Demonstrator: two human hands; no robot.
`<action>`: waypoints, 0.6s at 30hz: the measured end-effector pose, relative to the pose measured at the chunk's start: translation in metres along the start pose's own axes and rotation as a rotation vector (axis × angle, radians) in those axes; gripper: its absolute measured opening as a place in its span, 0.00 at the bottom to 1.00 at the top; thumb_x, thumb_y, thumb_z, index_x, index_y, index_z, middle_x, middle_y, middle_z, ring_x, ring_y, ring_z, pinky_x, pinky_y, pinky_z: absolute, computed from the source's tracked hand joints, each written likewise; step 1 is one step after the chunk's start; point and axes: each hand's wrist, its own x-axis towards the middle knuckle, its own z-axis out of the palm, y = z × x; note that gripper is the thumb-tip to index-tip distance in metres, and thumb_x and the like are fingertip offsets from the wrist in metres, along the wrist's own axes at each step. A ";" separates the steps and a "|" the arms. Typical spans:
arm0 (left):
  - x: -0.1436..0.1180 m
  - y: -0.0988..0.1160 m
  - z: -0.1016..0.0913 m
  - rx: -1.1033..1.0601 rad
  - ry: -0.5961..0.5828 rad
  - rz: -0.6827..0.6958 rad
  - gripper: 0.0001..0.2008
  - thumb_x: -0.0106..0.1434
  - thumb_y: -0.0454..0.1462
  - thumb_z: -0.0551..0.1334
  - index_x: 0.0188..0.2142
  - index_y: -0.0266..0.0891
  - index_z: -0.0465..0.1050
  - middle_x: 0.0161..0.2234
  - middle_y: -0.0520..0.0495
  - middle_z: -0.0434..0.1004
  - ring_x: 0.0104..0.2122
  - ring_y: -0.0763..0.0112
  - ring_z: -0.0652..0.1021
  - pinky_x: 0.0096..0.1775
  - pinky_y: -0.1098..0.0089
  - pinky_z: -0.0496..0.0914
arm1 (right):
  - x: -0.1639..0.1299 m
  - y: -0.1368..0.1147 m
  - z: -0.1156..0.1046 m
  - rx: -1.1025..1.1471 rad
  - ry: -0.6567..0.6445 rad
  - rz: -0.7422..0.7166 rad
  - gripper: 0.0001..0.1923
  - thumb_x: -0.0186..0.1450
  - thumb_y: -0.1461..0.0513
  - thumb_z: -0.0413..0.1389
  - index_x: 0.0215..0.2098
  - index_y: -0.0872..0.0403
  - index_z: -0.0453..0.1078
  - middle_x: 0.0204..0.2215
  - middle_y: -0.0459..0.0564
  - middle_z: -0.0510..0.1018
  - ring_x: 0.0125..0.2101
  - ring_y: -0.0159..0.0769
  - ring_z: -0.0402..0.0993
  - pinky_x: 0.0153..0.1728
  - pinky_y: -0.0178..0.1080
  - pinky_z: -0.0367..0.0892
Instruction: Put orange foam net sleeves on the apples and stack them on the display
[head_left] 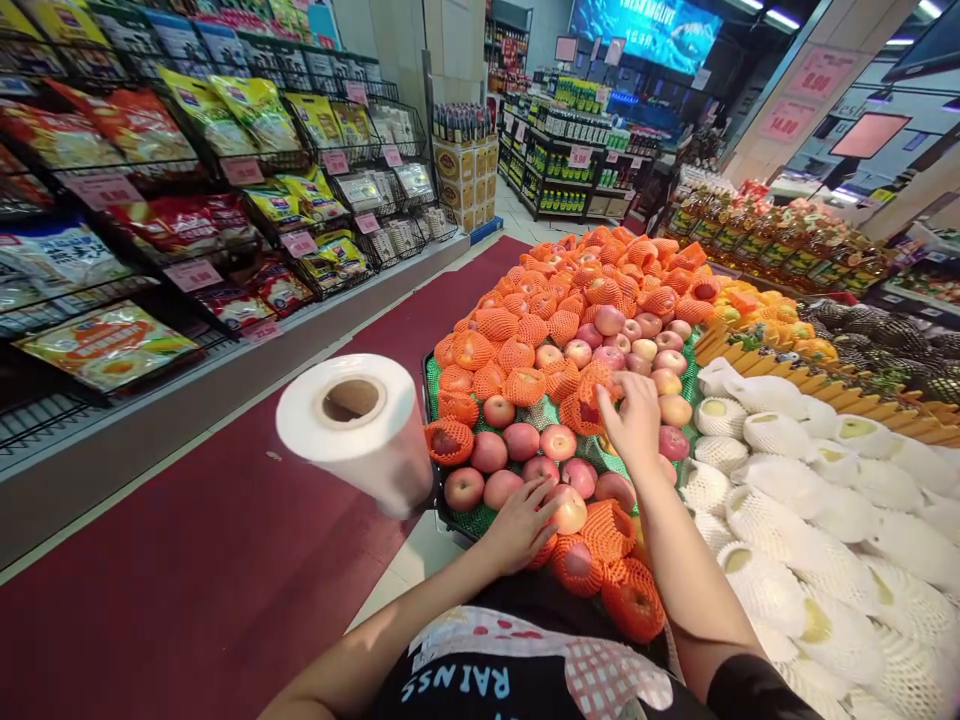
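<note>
A fruit stand (pixel 442 515) fills the near right, with bare apples (pixel 521 440) piled at its near left corner and apples in net sleeves (pixel 525 330) behind them toward the far end. Right of the apples lie pears in foam nets (pixel 787 500). The left hand (pixel 521 525) rests on an apple (pixel 568 510) at the near edge; the right hand (pixel 636 420) lies farther in, on a netted apple (pixel 589 405). A bag roll (pixel 356 425) stands just left of the stand. A floor mat (pixel 225 540) runs along the left, with snack shelves (pixel 187 200) beyond it. Drink shelves (pixel 570 160) stand far behind.
</note>
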 end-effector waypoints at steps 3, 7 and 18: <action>-0.004 0.005 -0.023 -0.208 0.186 -0.047 0.23 0.75 0.41 0.51 0.67 0.43 0.62 0.66 0.38 0.65 0.66 0.54 0.65 0.66 0.48 0.58 | -0.054 -0.020 -0.033 0.350 -0.157 0.149 0.10 0.68 0.54 0.56 0.33 0.51 0.67 0.28 0.45 0.71 0.30 0.37 0.66 0.35 0.39 0.63; -0.009 0.019 -0.038 -0.709 0.151 -0.045 0.21 0.73 0.48 0.55 0.60 0.45 0.70 0.62 0.40 0.70 0.63 0.54 0.67 0.65 0.52 0.58 | -0.134 -0.040 -0.045 0.735 -0.469 0.419 0.11 0.65 0.53 0.58 0.31 0.50 0.66 0.25 0.42 0.66 0.26 0.33 0.62 0.29 0.36 0.59; -0.019 0.019 -0.016 -1.470 -0.355 -0.237 0.19 0.59 0.48 0.73 0.34 0.39 0.69 0.36 0.51 0.72 0.39 0.69 0.73 0.47 0.66 0.64 | -0.210 -0.071 -0.036 1.247 -0.205 0.999 0.20 0.58 0.44 0.66 0.34 0.48 0.69 0.26 0.42 0.72 0.27 0.34 0.66 0.31 0.36 0.63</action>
